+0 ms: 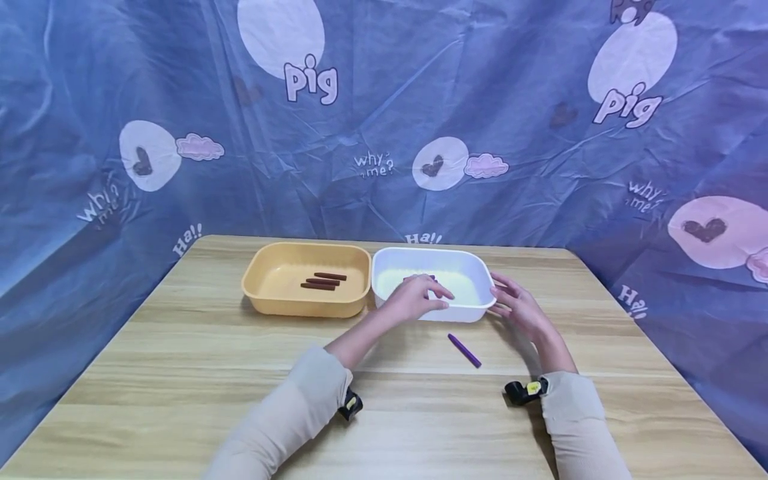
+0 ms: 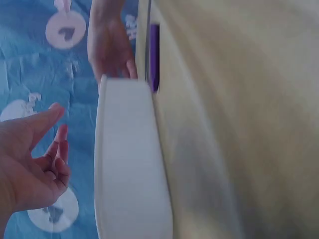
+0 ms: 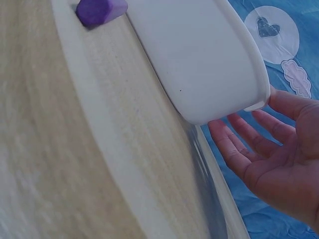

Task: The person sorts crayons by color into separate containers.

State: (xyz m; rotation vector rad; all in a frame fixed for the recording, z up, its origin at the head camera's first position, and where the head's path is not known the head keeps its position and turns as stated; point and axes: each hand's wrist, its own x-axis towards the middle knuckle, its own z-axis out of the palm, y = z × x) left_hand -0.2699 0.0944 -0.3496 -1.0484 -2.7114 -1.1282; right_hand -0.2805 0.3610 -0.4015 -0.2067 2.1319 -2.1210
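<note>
Over the white bin [image 1: 441,313], my left hand [image 1: 414,297] hovers with thumb and forefinger apart and nothing pinched between them; the other fingers are loosely bent. Bits of purple sticks [image 1: 431,277] show inside the bin, mostly hidden by that hand. At the bin's right end, the straight fingers of my right hand [image 1: 521,310] rest against the outer wall. In the right wrist view its thumb [image 3: 286,102] lies at the rim. On the table before the bin lies a purple crayon-like stick [image 1: 465,351], its end many-sided in the right wrist view.
A yellow bin [image 1: 306,308] stands at the left, right beside the white one, with three dark brown sticks [image 1: 323,282] lying in it. Both bins are near the back of the wooden table [image 1: 180,373]. A blue printed cloth [image 1: 372,120] hangs behind and at the sides.
</note>
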